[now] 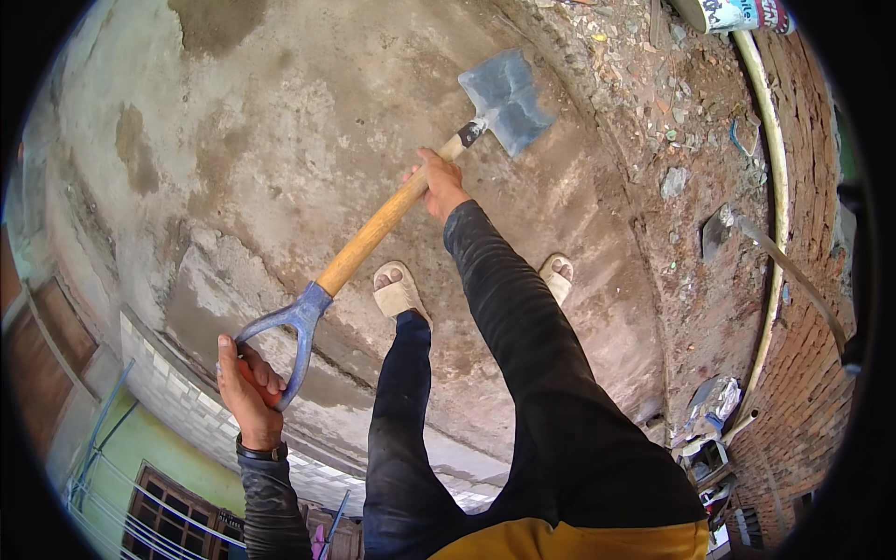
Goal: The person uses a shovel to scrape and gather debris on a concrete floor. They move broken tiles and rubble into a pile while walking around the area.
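Note:
A shovel (375, 231) with a wooden shaft stretches diagonally across the view. Its square grey metal blade (509, 100) points to the far right, over the concrete ground; whether it touches the ground I cannot tell. My left hand (250, 392) is closed round the red grip in the blue D-shaped handle (303, 322), at the near left. Farther up, my right hand (439, 187) wraps the lower shaft close to the dark metal socket. Nothing lies on the blade.
Rubble and loose debris (677, 177) line the right side, beside a long pale pipe (773, 177) and a brick wall (812, 373). A hoe (719, 231) leans there. A printed bucket (737, 16) lies at the far right. My sandalled feet (399, 291) stand below the shaft.

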Available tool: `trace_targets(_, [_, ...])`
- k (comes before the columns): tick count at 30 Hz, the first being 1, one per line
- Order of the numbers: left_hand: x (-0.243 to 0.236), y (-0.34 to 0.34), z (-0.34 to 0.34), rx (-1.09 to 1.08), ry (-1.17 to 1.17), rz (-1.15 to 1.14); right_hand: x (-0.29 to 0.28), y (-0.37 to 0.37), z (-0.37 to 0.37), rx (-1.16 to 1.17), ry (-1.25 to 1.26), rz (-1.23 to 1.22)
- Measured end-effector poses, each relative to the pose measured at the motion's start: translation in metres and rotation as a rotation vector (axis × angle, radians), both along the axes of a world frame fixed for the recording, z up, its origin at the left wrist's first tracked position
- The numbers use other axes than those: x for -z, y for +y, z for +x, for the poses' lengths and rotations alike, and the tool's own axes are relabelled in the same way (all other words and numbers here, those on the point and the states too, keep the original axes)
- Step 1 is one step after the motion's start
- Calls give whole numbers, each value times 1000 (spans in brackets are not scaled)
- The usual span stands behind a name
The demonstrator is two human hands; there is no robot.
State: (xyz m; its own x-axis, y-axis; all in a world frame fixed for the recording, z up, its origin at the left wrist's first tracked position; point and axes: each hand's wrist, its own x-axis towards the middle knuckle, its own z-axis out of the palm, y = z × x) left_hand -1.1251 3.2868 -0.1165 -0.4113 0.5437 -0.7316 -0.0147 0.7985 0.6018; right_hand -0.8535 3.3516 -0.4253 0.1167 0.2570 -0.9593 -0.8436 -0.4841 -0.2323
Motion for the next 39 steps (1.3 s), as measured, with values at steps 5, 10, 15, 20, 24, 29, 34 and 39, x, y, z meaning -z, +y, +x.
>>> trace_targets(5, [-15,14,13,69,71,67,-7,13,0,26,-12,8])
trace_targets(10, [-13,37,5,167,57,173,-2,31,4,68,34,10])
trace_targets(15, [-10,36,-3,136,22,147,2,30,1,16,-16,16])
trace_targets(20, [-14,21,-1,27,-58,118,-10,13,10,-53,-103,-15])
trace_targets(24, [-34,2,2,61,-59,173,-33,3,15,-80,-102,37])
trace_targets(29, [-90,-19,5,-40,-60,162,-119,-11,24,-15,-94,131])
trace_targets(34, [-127,-62,25,25,-247,255,-242,-47,99,175,-259,277])
trace_targets(39, [-138,-145,29,0,-249,-14,-250,-137,105,148,-174,138])
